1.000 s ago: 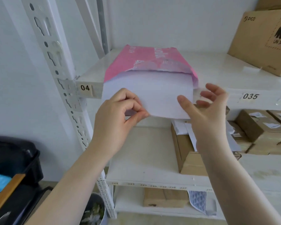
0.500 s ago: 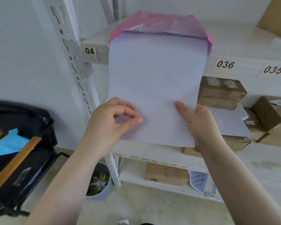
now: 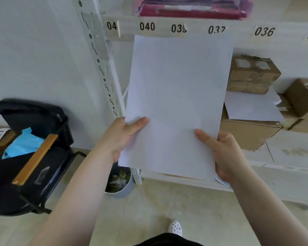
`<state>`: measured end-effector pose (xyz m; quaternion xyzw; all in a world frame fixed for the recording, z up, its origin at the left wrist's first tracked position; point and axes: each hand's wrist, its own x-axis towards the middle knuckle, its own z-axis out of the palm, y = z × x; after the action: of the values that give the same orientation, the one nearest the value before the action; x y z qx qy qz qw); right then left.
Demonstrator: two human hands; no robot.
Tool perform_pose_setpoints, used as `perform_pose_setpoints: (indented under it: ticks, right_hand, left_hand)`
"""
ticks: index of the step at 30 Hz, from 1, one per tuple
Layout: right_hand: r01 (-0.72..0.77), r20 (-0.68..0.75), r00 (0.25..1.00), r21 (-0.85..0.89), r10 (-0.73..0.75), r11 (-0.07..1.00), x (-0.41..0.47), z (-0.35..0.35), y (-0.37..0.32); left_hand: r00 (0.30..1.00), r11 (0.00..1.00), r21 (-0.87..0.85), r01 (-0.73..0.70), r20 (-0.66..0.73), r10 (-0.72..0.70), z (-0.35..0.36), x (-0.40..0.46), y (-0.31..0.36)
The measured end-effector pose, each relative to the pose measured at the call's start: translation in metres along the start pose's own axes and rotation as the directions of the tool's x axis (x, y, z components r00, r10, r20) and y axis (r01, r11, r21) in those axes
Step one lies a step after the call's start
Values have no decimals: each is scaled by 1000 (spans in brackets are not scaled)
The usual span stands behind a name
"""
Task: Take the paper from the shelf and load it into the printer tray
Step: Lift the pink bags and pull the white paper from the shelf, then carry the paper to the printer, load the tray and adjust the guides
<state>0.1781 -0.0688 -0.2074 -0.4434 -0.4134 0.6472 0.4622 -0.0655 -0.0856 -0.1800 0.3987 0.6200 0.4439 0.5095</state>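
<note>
A stack of white paper (image 3: 178, 96) is held upright in front of the shelf, clear of its wrapper. My left hand (image 3: 122, 137) grips the lower left edge, thumb on the front face. My right hand (image 3: 222, 153) grips the lower right corner, thumb across the front. The torn pink paper wrapper (image 3: 192, 8) lies on the top shelf (image 3: 274, 29), just above the sheets. No printer or tray is in view.
A white shelf upright (image 3: 100, 55) stands left of the paper. Cardboard boxes (image 3: 252, 75) and loose sheets (image 3: 251, 107) fill the lower shelf on the right. A black chair (image 3: 30, 157) with blue items stands at left. A small waste bin (image 3: 119, 181) sits on the floor below.
The paper has slid fully out of the pink wrapper and come down toward me. Both hands now grip its lower edge. The view has tilted downward.
</note>
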Motion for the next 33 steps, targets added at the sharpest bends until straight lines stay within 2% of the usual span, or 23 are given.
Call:
perform_pose_setpoints:
  ticks: [4, 10, 16, 25, 33]
  right_hand:
    - [-84, -21, 996, 9, 84, 996, -24, 9, 18]
    - [-123, -188, 974, 23, 125, 992, -63, 21, 60]
    - [-120, -369, 920, 60, 134, 991, -108, -6, 83]
    - [-71, -597, 794, 95, 114, 993, -164, -88, 87]
    - [-11, -761, 634, 171, 139, 985, -244, -228, 89]
  left_hand:
    - [997, 998, 54, 17, 78, -21, -17, -17, -27]
    - [985, 998, 30, 56, 162, -60, -25, -36, -70]
    - [951, 995, 73, 67, 298, -86, 11, -37, -98]
    - [845, 989, 144, 35, 525, -106, 125, -42, -101]
    - [737, 954, 299, -19, 649, -188, 300, -77, -115]
